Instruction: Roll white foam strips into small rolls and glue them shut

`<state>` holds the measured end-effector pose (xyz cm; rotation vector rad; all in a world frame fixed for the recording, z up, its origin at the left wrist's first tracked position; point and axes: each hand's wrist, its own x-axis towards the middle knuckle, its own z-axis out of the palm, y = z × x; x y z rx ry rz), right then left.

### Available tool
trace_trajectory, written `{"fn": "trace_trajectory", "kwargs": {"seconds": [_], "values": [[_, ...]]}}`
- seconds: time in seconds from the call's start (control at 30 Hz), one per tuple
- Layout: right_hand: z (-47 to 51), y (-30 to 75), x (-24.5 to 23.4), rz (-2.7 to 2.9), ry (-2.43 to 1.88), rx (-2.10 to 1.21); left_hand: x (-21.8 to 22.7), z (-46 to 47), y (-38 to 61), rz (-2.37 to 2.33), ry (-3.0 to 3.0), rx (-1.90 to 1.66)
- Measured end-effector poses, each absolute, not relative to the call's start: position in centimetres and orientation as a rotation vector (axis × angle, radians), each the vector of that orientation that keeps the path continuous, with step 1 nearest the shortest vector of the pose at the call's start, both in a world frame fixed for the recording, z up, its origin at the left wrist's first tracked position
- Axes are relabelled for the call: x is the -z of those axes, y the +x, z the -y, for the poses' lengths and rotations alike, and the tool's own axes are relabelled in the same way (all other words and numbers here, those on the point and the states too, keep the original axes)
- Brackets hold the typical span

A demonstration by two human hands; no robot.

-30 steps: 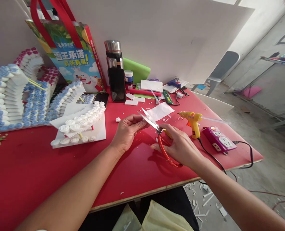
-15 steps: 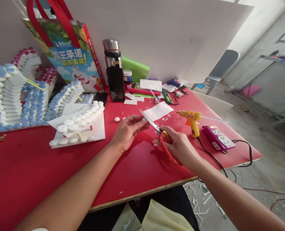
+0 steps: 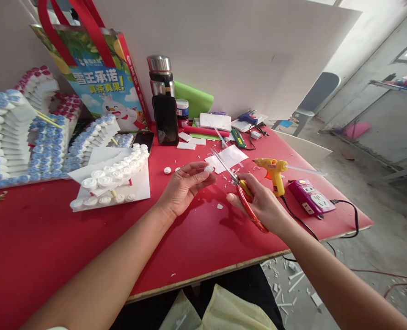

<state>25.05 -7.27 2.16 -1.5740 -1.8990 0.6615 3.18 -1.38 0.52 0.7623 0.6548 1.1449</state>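
Note:
Between thumb and fingers my left hand [image 3: 186, 185] pinches a small white rosette [image 3: 209, 169]. My right hand [image 3: 258, 201] grips scissors [image 3: 246, 201] with red and yellow handles; the blades are slightly apart, pointing up and left, clear of the rosette. Behind the blades lies a white sheet [image 3: 233, 157] among small white scraps. A white scrap [image 3: 220, 206] rests on the red table [image 3: 176, 256] below the hands. Two loose white rosettes, one of them [image 3: 167, 170] fully visible, lie left of my left hand.
At right stand a yellow glue gun [image 3: 275, 174] and a purple power strip [image 3: 311, 198] with cords. White rosettes on boards [image 3: 110, 178] and blue-white rosette pieces [image 3: 7, 137] fill the left. A phone [image 3: 165, 120], a steel flask [image 3: 159, 68] and a printed bag [image 3: 100, 87] stand behind.
The scissors have moved right and away from my left hand, baring the white rosette in its fingers. A white scrap now shows on the table below.

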Motion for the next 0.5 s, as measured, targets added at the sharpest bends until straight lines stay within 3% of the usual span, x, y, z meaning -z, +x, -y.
{"fn": "trace_trajectory", "kwargs": {"seconds": [0.5], "values": [[7.8,23.6,-1.6,2.081,-1.612,-0.411,-0.5,1.1,3.2,-0.638,0.684,-1.183]]}}
